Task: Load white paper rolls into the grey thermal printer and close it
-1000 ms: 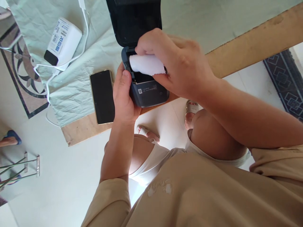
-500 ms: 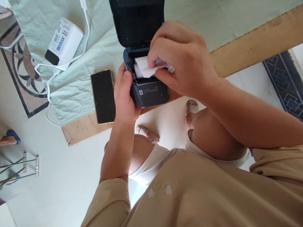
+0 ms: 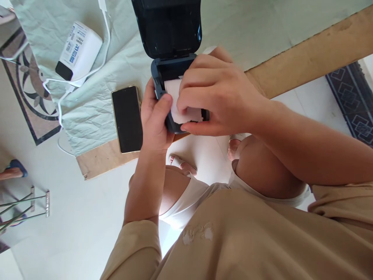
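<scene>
The white box [image 3: 78, 50] has blue writing too small to read. The left hand [image 3: 154, 116] grips the little printer [image 3: 169, 66] at the table edge. The right hand [image 3: 215, 93] now pinches the paper [image 3: 175, 91], pulled lower over the front.

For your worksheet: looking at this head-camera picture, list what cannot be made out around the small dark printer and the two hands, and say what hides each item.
Head view:
- Front panel of the small dark printer: covered by the right hand and the white paper strip.
- Paper roll: hidden by right-hand fingers.
- Printer lid top: cut off by the upper edge.
- Print on the white box-shaped charger: too small to read.
- Left hand fingers: behind the printer body.
</scene>
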{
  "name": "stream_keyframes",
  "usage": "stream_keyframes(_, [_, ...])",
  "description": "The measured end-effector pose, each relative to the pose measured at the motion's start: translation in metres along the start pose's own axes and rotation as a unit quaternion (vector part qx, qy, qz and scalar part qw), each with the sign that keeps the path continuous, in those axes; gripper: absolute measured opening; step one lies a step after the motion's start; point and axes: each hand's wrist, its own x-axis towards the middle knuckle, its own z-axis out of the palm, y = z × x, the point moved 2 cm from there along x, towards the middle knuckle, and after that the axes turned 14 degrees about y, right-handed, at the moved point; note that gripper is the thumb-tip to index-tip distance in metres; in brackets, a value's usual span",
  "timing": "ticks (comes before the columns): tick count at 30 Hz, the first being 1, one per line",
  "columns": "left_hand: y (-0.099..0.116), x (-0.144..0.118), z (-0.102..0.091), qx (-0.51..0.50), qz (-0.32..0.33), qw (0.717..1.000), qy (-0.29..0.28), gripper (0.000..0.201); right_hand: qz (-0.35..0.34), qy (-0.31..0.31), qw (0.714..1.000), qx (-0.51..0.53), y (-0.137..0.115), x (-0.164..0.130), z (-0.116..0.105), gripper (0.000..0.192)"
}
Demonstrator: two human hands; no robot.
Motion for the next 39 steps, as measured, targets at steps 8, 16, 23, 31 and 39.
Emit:
stream_keyframes(8, [0.000, 0.001, -0.005, 0.006, 0.074, 0.996, -0.056, 0.043, 0.202, 0.191, 0.960, -0.014, 0.030, -0.001, -0.008, 0.046])
stream_keyframes(16, [0.001, 0.000, -0.006, 0.030, 0.096, 0.993, -0.056, 0.047, 0.109, 0.125, 0.984, 0.063, 0.028, 0.000, -0.009, 0.027])
stream_keyframes(23, [0.002, -0.003, 0.000, -0.002, 0.084, 0.995, -0.060, 0.034, 0.106, -0.002, 0.992, 0.070, 0.020, -0.001, -0.007, 0.020])
stream_keyframes(31, [0.002, -0.005, 0.001, -0.002, 0.066, 0.996, -0.055, 0.029, 0.160, -0.052, 0.980, 0.109, 0.016, 0.003, -0.011, 0.026])
stream_keyframes(39, [0.005, -0.008, 0.001, 0.014, 0.067, 0.996, -0.062, 0.028, 0.179, -0.076, 0.974, 0.119, 0.013, 0.006, -0.012, 0.029])
